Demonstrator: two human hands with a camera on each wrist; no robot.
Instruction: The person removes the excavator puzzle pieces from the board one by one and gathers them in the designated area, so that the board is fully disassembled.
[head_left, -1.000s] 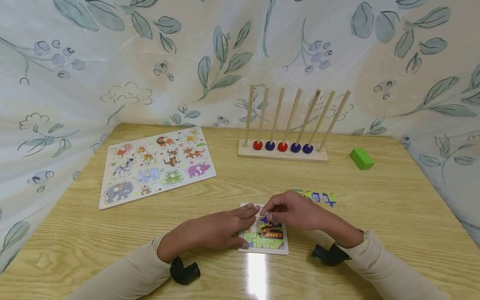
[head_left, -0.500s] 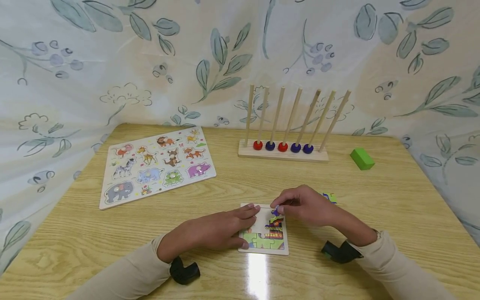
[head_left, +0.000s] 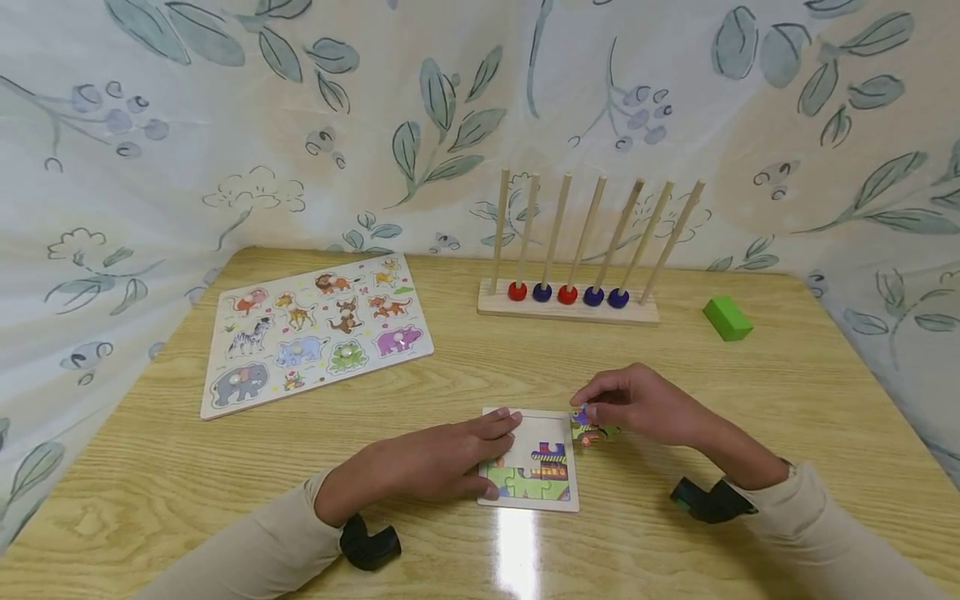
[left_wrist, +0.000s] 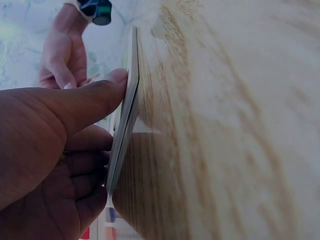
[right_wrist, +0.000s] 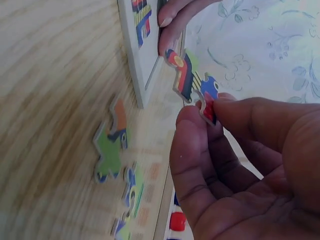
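Observation:
In the head view my left hand (head_left: pixel 450 458) lies over the left side of a small wooden puzzle tray (head_left: pixel 573 496), fingers extended. The left wrist view shows its thumb on the tray's edge (left_wrist: pixel 132 57). Joined puzzle pieces (head_left: pixel 522 483) fill the tray's lower rows and part of its right side; bare board shows above. My right hand (head_left: pixel 652 408) is just right of the tray and pinches a colourful puzzle piece (right_wrist: pixel 185 75) between thumb and fingers, raised off the table. Whether it is one piece or two joined, I cannot tell.
Loose puzzle pieces (right_wrist: pixel 111 150) lie on the table near the right hand. An animal peg puzzle board (head_left: pixel 318 333) lies back left. Behind stands a wooden peg rack (head_left: pixel 566 308) with red and blue beads. A green block (head_left: pixel 727 318) sits to its right.
My right hand has carried the pinched puzzle piece rightward, from above the tray to beyond its right edge. More of the bare tray board now shows. The left hand has stayed still.

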